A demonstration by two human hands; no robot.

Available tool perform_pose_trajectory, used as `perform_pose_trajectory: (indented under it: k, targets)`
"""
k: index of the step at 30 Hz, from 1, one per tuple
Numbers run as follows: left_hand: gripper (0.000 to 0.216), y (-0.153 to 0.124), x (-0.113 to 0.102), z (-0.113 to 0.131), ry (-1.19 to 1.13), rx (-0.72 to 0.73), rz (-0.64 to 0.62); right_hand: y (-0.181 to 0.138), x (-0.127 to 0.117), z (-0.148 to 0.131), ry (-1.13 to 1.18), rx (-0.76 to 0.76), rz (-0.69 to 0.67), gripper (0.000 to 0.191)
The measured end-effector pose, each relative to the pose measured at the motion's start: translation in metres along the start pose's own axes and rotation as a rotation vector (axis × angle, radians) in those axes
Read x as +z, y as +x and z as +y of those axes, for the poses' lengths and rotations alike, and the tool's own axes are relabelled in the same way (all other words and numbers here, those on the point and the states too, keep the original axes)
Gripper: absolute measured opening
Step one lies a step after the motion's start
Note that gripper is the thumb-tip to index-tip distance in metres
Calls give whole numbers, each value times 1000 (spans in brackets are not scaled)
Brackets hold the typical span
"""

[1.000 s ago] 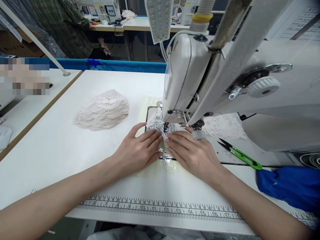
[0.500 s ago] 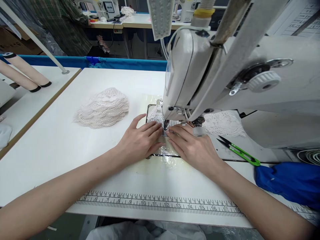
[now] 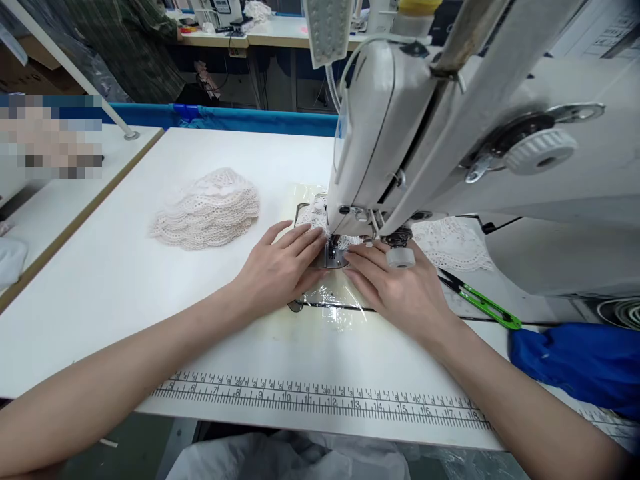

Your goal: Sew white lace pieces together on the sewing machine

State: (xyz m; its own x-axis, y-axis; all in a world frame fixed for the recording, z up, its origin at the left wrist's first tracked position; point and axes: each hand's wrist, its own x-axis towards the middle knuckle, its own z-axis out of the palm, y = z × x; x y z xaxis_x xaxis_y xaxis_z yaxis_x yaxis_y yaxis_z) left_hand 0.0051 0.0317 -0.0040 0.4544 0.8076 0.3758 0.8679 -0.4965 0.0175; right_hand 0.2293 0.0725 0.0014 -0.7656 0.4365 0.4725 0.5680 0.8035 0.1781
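Note:
My left hand (image 3: 280, 270) lies with its fingers stretched out flat, the tips on a piece of white lace (image 3: 315, 215) just left of the presser foot (image 3: 332, 253). On the other side of the foot rests my right hand (image 3: 400, 283), fingers extended flat, tips at the lace edge. The sewing machine head (image 3: 373, 133) stands over the lace and hides part of it, and its parts cover some of my right fingers. Both hands press from above; neither is wrapped round anything.
A stack of lace pieces (image 3: 207, 210) lies to the left. Right of the needle area are more lace (image 3: 450, 243), green thread snips (image 3: 483, 303) and blue cloth (image 3: 575, 367). A ruler strip (image 3: 320, 400) runs along the front edge. A person in a plaid sleeve (image 3: 125, 47) is beyond.
My hands are slightly farther apart, the right one having shifted right. More of the presser foot and its plate shows between them. The view has tilted a little.

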Motion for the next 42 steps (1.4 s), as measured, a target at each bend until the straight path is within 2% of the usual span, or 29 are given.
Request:
perform_pose_trajectory:
  k: [3,6,9,11,12,15,17,19,21,24,27,31,33,34,37,40,42]
  targets:
    - [44,1,-2,-4,33,-24,-30,0,-1,2,1,8,20,26]
    - [36,-1,-10,2,90,10,-21,1,-2,3,-4,13,56,23]
    - [24,-7,-21,15,24,141,-22,2,-5,3,5,16,78,22]
    - [25,-11,-26,20,-113,259,-24,3,-7,3,29,29,74,22]
    - [26,-12,-28,20,-151,268,-5,3,-8,3,47,41,67,22]
    - [23,-12,-29,10,-109,95,-10,2,-8,2,113,75,46,21]
    - [20,-11,-27,2,-66,-35,-106,1,-7,1,161,106,39,22]
    - [19,-10,-26,-1,-103,-77,-175,0,-6,-3,238,156,18,24]
    - [19,-11,-26,4,-226,-87,-157,1,-8,-8,397,230,-45,28]
    - [14,-11,-30,17,-496,-144,-48,5,-15,-16,728,339,-202,35]
    - [15,-10,-34,23,-752,-219,5,8,-22,-23,955,445,-344,21]
    - [16,-7,-34,17,-943,-325,-92,8,-23,-25,1311,615,-466,16]
    - [8,-6,-33,14,-1014,-348,-168,8,-21,-25,1478,659,-461,10]
    - [13,-6,-32,14,-1046,-342,-197,8,-21,-25,1521,660,-442,8]
    - [34,-6,-33,16,-1067,-284,-261,10,-21,-29,1422,609,-359,8]
    - [33,-5,-36,21,-951,-262,-303,11,-23,-35,1166,556,-347,18]
    - [29,-6,-37,23,-816,-283,-265,11,-23,-37,1071,529,-338,19]
